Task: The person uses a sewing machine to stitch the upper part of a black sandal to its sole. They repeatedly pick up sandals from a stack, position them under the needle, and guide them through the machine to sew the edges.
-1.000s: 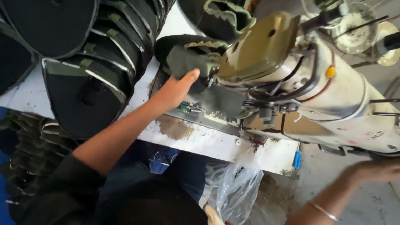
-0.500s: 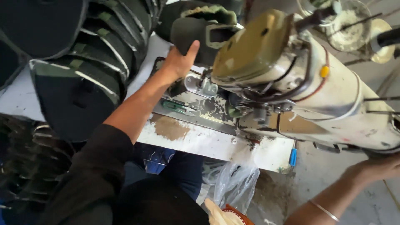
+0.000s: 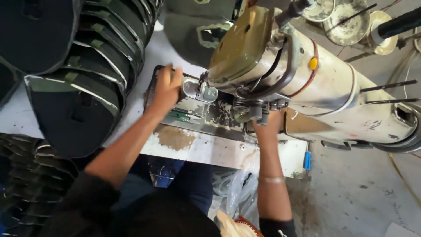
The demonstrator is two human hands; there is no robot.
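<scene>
My left hand (image 3: 165, 90) rests on the worn metal bed (image 3: 219, 115) of an old cream and olive sewing machine (image 3: 333, 87), just left of the presser foot (image 3: 199, 90). Its fingers are curled and I see nothing in it. My right hand (image 3: 268, 123) reaches up under the machine head beside the bed; its fingers are hidden there. A thin bracelet (image 3: 272, 179) circles that wrist. A dark padded piece with green trim (image 3: 188, 35) lies behind the machine, apart from both hands.
A leaning row of dark padded pieces with green and white edging (image 3: 83, 101) fills the table's left side. More dark pieces (image 3: 26, 175) are piled lower left. The white table edge (image 3: 210, 151) carries a blue clip (image 3: 307, 160). A clear plastic bag (image 3: 232, 193) hangs below.
My left hand has let go of the dark piece, which now lies behind the machine, and dropped onto the bed. My right arm has come in from the right to the machine head.
</scene>
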